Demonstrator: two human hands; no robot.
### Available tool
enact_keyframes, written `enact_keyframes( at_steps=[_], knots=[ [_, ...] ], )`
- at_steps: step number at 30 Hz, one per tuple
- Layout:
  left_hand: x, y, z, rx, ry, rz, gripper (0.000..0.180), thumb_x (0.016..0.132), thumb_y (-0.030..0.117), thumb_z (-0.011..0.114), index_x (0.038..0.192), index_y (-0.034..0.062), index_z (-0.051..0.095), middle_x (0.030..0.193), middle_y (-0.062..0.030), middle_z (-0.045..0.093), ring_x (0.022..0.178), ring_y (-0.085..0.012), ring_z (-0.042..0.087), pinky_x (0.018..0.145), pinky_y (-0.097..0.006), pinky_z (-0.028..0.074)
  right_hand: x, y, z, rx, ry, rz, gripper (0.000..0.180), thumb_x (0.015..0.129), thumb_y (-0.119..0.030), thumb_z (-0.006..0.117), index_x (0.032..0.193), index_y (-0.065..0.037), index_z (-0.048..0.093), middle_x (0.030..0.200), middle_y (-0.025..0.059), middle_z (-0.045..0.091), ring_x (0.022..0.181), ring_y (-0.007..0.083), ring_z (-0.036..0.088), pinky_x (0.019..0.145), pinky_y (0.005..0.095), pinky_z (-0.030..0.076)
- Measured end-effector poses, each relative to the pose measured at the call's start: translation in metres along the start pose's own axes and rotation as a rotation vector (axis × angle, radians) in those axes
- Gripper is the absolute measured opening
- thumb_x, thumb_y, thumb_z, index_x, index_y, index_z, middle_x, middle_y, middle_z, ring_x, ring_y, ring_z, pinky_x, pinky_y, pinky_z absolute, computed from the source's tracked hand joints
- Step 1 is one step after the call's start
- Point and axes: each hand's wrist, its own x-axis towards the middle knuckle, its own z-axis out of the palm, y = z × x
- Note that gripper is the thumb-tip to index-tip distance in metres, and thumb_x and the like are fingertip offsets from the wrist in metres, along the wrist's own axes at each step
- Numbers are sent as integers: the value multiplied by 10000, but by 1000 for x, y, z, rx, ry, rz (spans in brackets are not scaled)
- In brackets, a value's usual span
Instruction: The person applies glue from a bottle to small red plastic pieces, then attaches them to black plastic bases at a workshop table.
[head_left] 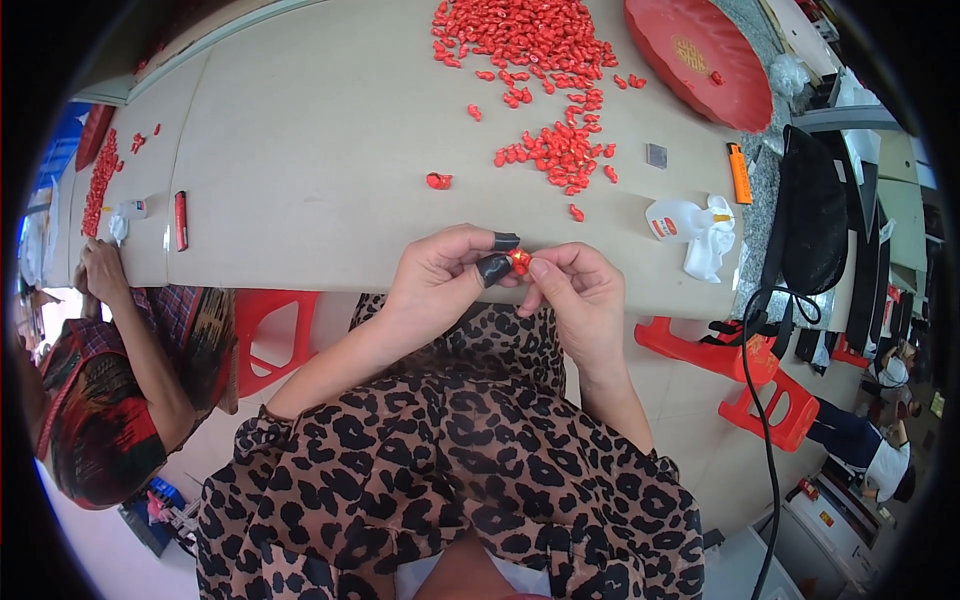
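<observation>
In front of my body, at the table's near edge, both hands meet on a small red piece [519,261] with a gold patch. My left hand [437,272] is closed, pinching the piece between thumb and forefinger; black tape wraps both of those fingertips. Closed as well, my right hand [582,288] grips its other side with thumb and fingertips. Fingers cover part of the piece, so its full shape is hidden. Beyond the hands lies a single red piece [438,181]. Farther off, a small cluster of red gourd-shaped pieces [560,155] trails from a large heap [525,35].
At the far right is a scalloped red tray [740,100]. Nearer are a grey square [656,155], an orange cutter [739,173], a white bottle [680,219], a white cloth [710,250] and a black bag [812,210]. A co-worker [110,390] sits at left; red stools [270,335] flank me.
</observation>
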Motion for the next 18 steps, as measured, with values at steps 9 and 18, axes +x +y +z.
enact_keyframes(
  at_steps=[9,18],
  knots=[
    [0,-5,1,73,28,60,148,773,-59,459,896,-42,539,877,-76,520,807,-127,546,708,-219,441,3,-6,2,-38,28,101,76,768,-17,530,806,46,510,725,128,596,506,77,530,468,177,454],
    [-1,-14,-3,157,51,139,162,745,-86,474,869,-21,556,876,-66,517,758,-81,504,621,-182,414,4,-5,1,-36,13,127,62,763,-8,538,796,41,521,726,116,598,519,80,537,479,179,454]
  ],
)
